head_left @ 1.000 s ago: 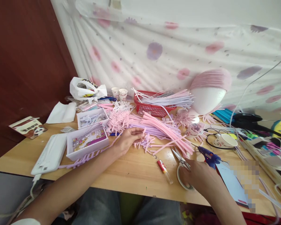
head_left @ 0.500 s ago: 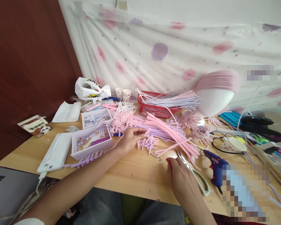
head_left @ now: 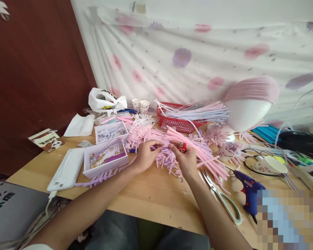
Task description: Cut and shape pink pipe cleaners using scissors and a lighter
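My left hand [head_left: 146, 156] is closed in a pinch over the middle of the table, on what looks like a thin pink pipe cleaner piece. Facing it, my right hand [head_left: 185, 158] is closed around a small red lighter [head_left: 183, 147], its fingertips close to the left ones. Whether those fingertips also touch the pink piece I cannot tell. Beneath both hands lies a pile of short lilac and pink pipe cleaner pieces [head_left: 167, 160]. Long pink pipe cleaners [head_left: 195, 146] lie just behind and to the right. Scissors [head_left: 220, 196] with pale green handles rest beside my right forearm.
A blue glue gun [head_left: 247, 189] lies right of the scissors. Behind stand a red basket [head_left: 169, 122] of pipe cleaners and a white head form [head_left: 247, 111]. White boxes [head_left: 87, 170] of beads and a white power strip [head_left: 66, 170] are at left, paper cups [head_left: 270, 166] at right.
My right hand has moved from beside the scissors up and left to meet my left hand, bringing the red lighter. The scissors stay on the table. My left hand keeps its pinch.
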Available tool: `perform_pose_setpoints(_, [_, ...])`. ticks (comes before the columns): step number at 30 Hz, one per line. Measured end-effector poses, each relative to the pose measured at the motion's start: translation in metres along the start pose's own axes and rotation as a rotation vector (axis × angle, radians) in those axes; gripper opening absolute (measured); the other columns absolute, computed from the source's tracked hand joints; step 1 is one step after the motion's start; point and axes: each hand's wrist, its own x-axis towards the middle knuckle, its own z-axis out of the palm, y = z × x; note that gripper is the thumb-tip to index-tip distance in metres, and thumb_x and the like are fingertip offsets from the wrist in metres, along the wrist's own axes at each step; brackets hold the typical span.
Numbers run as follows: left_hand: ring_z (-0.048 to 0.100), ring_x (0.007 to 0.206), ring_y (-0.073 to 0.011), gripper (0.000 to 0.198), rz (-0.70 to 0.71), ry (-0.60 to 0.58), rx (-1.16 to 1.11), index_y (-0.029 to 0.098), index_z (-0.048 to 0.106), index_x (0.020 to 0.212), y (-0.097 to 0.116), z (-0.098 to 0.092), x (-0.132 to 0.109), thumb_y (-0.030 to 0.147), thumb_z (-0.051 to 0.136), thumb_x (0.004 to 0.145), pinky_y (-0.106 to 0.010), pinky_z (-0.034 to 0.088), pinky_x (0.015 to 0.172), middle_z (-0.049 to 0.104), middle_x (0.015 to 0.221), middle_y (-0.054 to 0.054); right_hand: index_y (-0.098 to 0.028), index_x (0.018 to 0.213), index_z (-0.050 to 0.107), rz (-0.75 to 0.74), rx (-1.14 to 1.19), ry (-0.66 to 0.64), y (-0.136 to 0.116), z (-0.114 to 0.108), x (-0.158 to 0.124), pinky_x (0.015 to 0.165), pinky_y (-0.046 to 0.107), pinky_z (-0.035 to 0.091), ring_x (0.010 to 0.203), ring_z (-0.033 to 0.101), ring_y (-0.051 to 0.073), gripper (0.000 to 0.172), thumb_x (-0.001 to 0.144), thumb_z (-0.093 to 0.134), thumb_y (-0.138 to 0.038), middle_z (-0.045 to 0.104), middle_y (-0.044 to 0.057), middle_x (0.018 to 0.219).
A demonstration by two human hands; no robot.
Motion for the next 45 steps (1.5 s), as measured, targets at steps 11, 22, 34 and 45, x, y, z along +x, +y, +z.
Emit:
perform_pose_setpoints(11, [0.068,0.079,-0.0182,0.022,-0.048,-0.009,-0.085,0.017,0.077,0.093,0.007,0.001,-0.003,0.034,0.072,0.08,-0.026,0.053,0.073,0.075,0.086,-0.006,-0.013,0.076,0.07,0.091,0.25,0.078,0.017,0.002,-0.001,0.044,0.024,0.025,0.044,0.03,0.007,0.037,0.07,0.078,-0.048,0.042,-0.007,0.047])
perform_pose_setpoints(22, [0.063,0.063,-0.0152,0.027,-0.172,0.103,-0.255,0.016,0.078,0.083,-0.002,0.004,0.0,0.041,0.079,0.071,-0.027,0.053,0.062,0.074,0.077,-0.004,-0.02,0.059,0.047,0.311,0.321,-0.03,0.01,0.005,-0.01,0.039,0.022,0.012,0.039,0.019,0.006,0.04,0.079,0.049,-0.055,0.033,-0.007,0.048])
perform_pose_setpoints(34, [0.066,0.072,-0.0169,0.035,-0.251,0.11,-0.383,0.015,0.08,0.084,0.004,0.006,-0.002,0.044,0.085,0.063,-0.029,0.056,0.068,0.076,0.084,-0.006,-0.021,0.059,0.045,0.396,0.359,-0.075,0.008,0.009,-0.014,0.038,0.022,0.01,0.039,0.016,0.007,0.029,0.074,0.049,-0.046,0.03,-0.008,0.046])
perform_pose_setpoints(45, [0.064,0.069,-0.0144,0.031,-0.246,0.093,-0.399,0.016,0.079,0.08,0.005,0.007,-0.003,0.041,0.085,0.063,-0.026,0.055,0.065,0.074,0.08,-0.004,-0.022,0.053,0.042,0.357,0.327,-0.096,0.008,0.008,-0.014,0.039,0.022,0.01,0.038,0.016,0.006,0.033,0.075,0.045,-0.046,0.029,-0.007,0.046])
